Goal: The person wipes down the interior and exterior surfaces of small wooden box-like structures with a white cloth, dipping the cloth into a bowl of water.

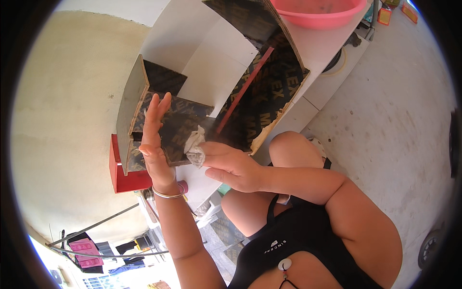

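Note:
My right hand [232, 166] grips a crumpled whitish cloth [195, 147] by its fingers, against or just over a dark film-faced plywood panel [178, 135]. My left hand [156, 144] is raised at the near left part of the plywood structure, fingers extended and thumb apart, holding nothing; whether it touches the panel cannot be told. The structure has black boards with gold lettering, a raised side board [139, 94] and a red strip [245, 90] across its wider part. Torn, pale edging [269, 132] shows along its near right edge.
A pink plastic basin [321, 16] stands on the white counter [306, 39] beyond the structure. A red box [131, 182] sits left, by the wall. My knees are close below the counter. Concrete floor lies right; a metal rod frame with hanging items is at lower left.

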Available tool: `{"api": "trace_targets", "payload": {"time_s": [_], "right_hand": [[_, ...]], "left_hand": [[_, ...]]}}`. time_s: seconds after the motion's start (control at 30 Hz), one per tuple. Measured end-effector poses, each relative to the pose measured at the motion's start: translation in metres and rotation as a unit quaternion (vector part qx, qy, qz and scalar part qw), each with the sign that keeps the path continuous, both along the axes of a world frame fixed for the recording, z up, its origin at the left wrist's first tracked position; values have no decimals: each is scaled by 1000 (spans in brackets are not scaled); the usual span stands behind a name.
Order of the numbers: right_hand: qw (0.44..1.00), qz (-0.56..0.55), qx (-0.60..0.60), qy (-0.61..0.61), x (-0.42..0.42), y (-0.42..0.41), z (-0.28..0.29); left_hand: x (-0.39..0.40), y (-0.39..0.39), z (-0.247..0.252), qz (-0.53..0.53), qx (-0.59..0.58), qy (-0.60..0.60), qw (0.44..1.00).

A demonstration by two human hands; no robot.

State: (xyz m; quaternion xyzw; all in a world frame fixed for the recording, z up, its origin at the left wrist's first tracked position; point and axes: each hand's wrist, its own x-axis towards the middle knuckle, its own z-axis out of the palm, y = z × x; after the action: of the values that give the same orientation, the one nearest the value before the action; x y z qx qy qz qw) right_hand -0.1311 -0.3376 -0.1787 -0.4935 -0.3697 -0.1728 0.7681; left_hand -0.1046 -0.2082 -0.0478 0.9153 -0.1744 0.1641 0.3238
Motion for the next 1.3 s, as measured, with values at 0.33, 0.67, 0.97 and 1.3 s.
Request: {"api": "trace_targets", "payload": {"time_s": [0.33, 0.67, 0.97, 1.3], "right_hand": [[998, 61, -20, 24, 22, 18, -11], [948, -71, -309, 9, 23, -16, -142], [920, -339, -163, 111, 66, -168, -69], [562, -553, -614, -36, 289, -330, 10]], "left_hand": [[3, 8, -4, -27, -13, -5, 1000], [3, 0, 2, -22, 7, -21, 1000], [-1, 4, 4, -21, 1, -30, 999], [-3, 4, 3, 0, -9, -48, 999]]}}
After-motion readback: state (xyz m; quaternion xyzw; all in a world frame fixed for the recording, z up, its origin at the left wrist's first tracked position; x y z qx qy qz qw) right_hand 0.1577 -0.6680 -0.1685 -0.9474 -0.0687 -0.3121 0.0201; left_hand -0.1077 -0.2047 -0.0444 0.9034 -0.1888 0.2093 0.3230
